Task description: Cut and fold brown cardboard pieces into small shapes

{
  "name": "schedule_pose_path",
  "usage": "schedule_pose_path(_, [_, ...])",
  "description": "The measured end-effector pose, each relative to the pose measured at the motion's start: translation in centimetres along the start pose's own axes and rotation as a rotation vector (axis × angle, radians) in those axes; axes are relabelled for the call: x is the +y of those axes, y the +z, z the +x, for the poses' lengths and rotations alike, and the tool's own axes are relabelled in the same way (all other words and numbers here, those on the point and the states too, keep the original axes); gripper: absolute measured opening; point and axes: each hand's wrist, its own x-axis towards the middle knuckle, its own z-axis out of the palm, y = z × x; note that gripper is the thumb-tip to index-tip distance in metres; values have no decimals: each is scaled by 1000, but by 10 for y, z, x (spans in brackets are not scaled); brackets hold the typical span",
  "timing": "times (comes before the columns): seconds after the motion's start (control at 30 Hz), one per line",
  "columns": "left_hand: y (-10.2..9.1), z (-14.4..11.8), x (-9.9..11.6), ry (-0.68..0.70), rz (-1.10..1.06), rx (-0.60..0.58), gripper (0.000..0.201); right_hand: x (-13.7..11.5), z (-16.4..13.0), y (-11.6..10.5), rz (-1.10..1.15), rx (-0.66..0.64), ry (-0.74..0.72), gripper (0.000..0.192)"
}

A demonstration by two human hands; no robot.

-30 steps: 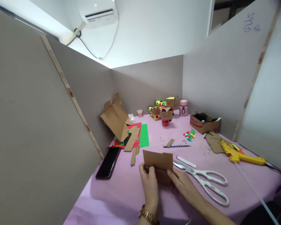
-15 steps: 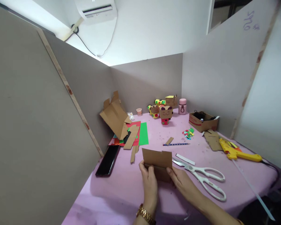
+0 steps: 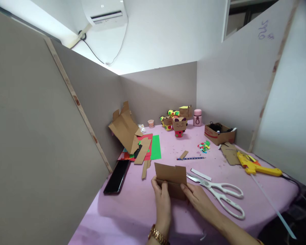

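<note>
A folded piece of brown cardboard stands on the pink table in front of me, its upper flap notched at the top. My left hand, with a gold watch at the wrist, grips its left lower edge. My right hand grips its right lower edge. White-handled scissors lie just right of my right hand. A white paper strip lies beside the blades.
A black phone lies at the left. Coloured paper sheets and cardboard scraps sit behind it. Cardboard figures, a pink bottle, a small box, a pencil and a yellow glue gun lie farther off. Grey partitions surround the table.
Both hands keep the same hold on the cardboard. The view has shifted slightly; nothing on the table has moved.
</note>
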Motion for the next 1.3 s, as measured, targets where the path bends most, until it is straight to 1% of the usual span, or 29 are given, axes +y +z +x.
schedule_pose_path(0.07, [2, 1, 0, -2, -2, 12, 21, 1, 2, -1, -16, -10, -3, 43])
schedule_pose_path(0.2, [5, 5, 3, 29, -5, 23, 40, 3, 4, -4, -58, -48, -18, 37])
schedule_pose_path(0.3, [5, 7, 4, 42, 16, -8, 39, 3, 6, -10, -110, -45, -10, 39])
schedule_pose_path(0.4, [5, 8, 2, 43, 34, -26, 36, -1, 11, -18, -164, 28, -20, 39])
schedule_pose_path(0.47, [5, 8, 0, 43, 36, -19, 40, -5, 16, -22, -177, 68, -43, 40])
schedule_pose_path(0.6, [7, 6, -1, 40, 23, 6, 54, -10, 22, -21, -150, 35, -77, 42])
schedule_pose_path(0.67, [8, 5, -1, 39, 15, 7, 57, -11, 22, -20, -136, 18, -79, 42])
schedule_pose_path(0.9, [8, 4, -5, 54, 13, -11, 48, -8, 14, -15, -117, -22, -75, 37])
schedule_pose_path(1.07, [7, 6, -10, 48, 26, 20, 45, -2, 11, -9, -120, -55, -70, 34])
schedule_pose_path(1.2, [7, 7, -12, 56, 31, 39, 44, -2, 10, -7, -145, -51, -56, 34])
schedule_pose_path(1.3, [7, 7, -13, 65, 31, 34, 43, -3, 10, -6, -165, -45, -60, 28])
